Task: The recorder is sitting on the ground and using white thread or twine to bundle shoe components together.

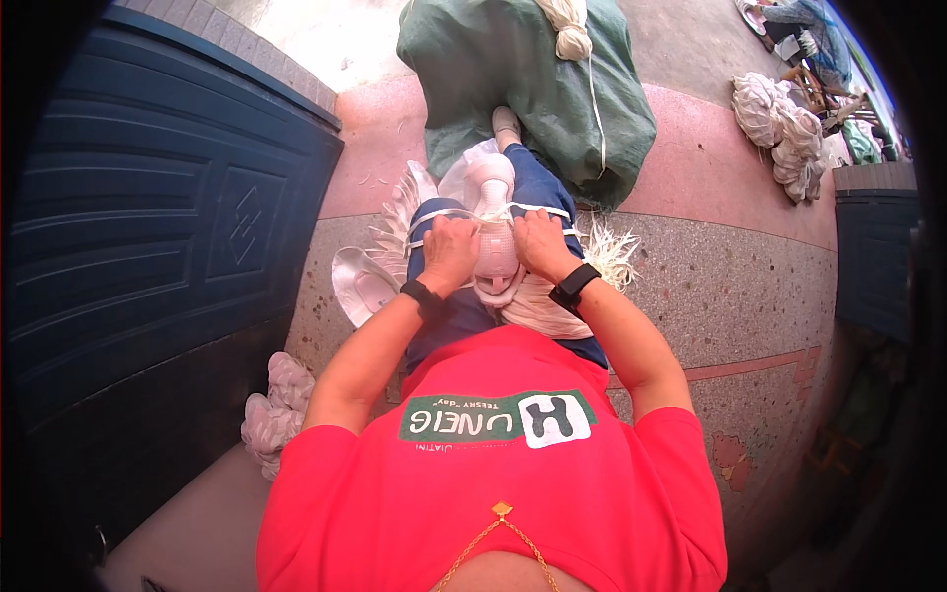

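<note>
A pale pink knit shoe (496,255) lies on my lap between my hands, its small pull tab toward me. White flat laces (444,213) run across it and out over both thighs. My left hand (451,249) is closed at the shoe's left side, fingertips pinched on a lace. On the opposite side my right hand (539,242) has its fingers curled on a lace as well. What lies inside the fingers is mostly hidden. Just beyond is another pale pink shoe part (490,173). Pale fabric (552,306) rests under my right wrist.
Bunched white laces (612,255) hang beside my right leg. A white shoe (361,284) sits left of my lap. Ahead stands a large green sack (533,89). Pinkish shoes (279,405) lie by the blue door (178,178). Bundled white shoes (781,133) and a person (824,39) are far right.
</note>
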